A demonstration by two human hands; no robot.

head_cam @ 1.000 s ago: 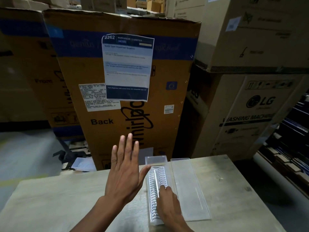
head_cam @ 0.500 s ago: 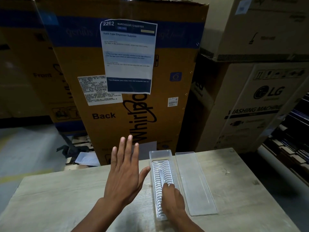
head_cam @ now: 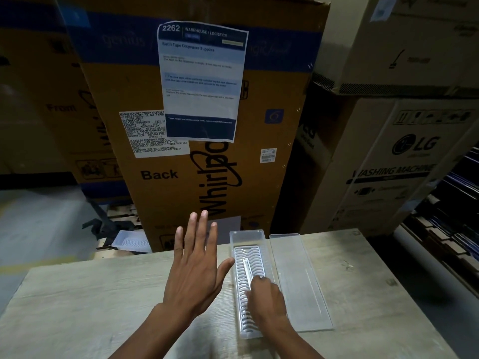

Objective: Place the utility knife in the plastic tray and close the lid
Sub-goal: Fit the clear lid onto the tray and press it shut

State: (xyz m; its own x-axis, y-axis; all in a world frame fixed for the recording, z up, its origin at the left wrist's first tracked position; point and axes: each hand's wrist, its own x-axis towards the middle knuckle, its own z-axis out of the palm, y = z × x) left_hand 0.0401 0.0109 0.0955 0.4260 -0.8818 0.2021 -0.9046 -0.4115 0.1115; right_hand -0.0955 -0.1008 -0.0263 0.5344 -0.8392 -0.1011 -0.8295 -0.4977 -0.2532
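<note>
A clear plastic tray (head_cam: 247,238) with a ribbed insert lies lengthwise on the wooden table (head_cam: 90,307). Its clear lid (head_cam: 298,281) lies open flat on the tray's right side. A slim pale utility knife (head_cam: 246,266) rests along the ribs inside the tray, its near end under my fingers. My right hand (head_cam: 267,299) is curled over the near half of the tray, fingertips closed on the knife. My left hand (head_cam: 194,270) is spread flat just left of the tray, thumb tip at the tray's left rim.
Tall cardboard appliance boxes (head_cam: 207,177) stand close behind the table's far edge, one with a printed sheet (head_cam: 202,81) taped on. More boxes (head_cam: 401,164) are stacked at the right. A second clear tray (head_cam: 132,240) lies on the floor at the left.
My right hand has eased along the tray and the knife's pale far end now shows ahead of my fingertips. My left hand keeps its spread pose beside the tray.
</note>
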